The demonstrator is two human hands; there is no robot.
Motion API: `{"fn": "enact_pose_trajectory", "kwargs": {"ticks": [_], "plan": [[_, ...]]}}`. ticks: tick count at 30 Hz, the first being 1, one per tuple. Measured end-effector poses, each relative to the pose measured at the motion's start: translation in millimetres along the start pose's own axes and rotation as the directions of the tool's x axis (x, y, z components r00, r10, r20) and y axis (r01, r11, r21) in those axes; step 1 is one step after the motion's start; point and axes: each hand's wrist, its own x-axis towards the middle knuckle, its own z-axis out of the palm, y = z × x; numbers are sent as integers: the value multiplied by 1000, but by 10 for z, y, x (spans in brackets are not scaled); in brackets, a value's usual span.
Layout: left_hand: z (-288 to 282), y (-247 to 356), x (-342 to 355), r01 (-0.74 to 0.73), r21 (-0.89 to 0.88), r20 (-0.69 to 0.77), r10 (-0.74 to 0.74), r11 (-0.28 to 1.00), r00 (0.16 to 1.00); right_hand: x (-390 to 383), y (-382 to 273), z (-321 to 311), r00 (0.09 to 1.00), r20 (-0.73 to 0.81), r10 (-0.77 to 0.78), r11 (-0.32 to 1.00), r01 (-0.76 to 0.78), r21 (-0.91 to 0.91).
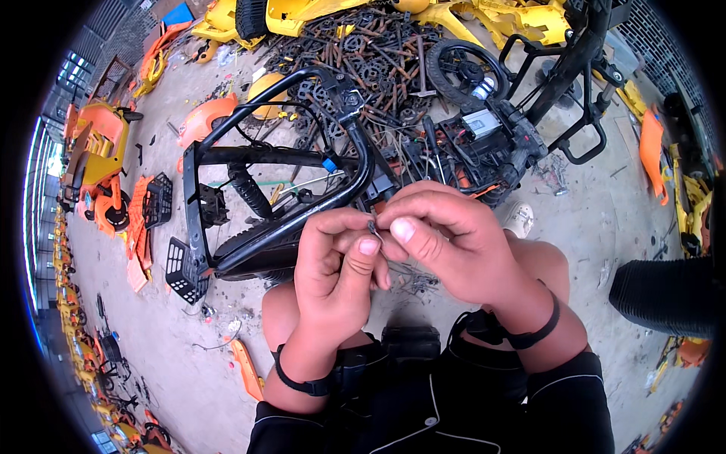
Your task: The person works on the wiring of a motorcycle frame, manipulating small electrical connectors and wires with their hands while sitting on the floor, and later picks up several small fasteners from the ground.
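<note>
You crouch over a bare concrete floor [189, 356], both hands brought together in front of your knees. A small dark piece [373, 228] sits at the meeting point of your fingertips, above the near side of a black tube frame [367, 155]. Your left hand [333, 268] has its grip closed on the piece, pinching it between thumb and forefinger. Your right hand [461, 246] meets it from the other side, thumb and forefinger drawn close at the piece; whether that grip also clasps it, you cannot tell from here, as the fingers cover the spot. A dark band [538, 325] circles your right wrist and a black strap [302, 382] your left.

Just beyond your hands, the frame lies across the floor with a blue fitting [329, 164] near its middle and a ribbed black tube [249, 189] inside its outline. To the right of the frame, a silver box [482, 123] rests among black parts and cables, with a black wheel [465, 72] behind it. Farther off spreads a heap of rusty metal parts [386, 57], with yellow panels [529, 26] along its back edge.

At left, a black crate [185, 271] stands beside the frame, and an orange strip [246, 371] lies near your left elbow. An orange panel [652, 155] leans at far right, above a black ribbed object [665, 297].
</note>
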Motion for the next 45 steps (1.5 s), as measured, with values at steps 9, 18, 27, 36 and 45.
{"fn": "enact_pose_trajectory", "kwargs": {"ticks": [9,18,27,36,45], "plan": [[-13,2,-33,-288,604,117,275,743,954,-5,-162,-134,993,58,105,990,-99,-95],[46,-91,4,-377,650,206,324,660,923,-71,-140,-223,978,61,199,980,-198,-33],[147,-118,0,-185,422,68,173,887,983,-95,-67,-182,946,7,323,911,-313,268],[142,54,46,191,-26,142,-185,981,972,-115,3,-160,987,24,161,950,-162,266],[60,29,100,506,-480,264,-432,717,862,-111,67,-164,970,72,232,920,-243,309]]}}
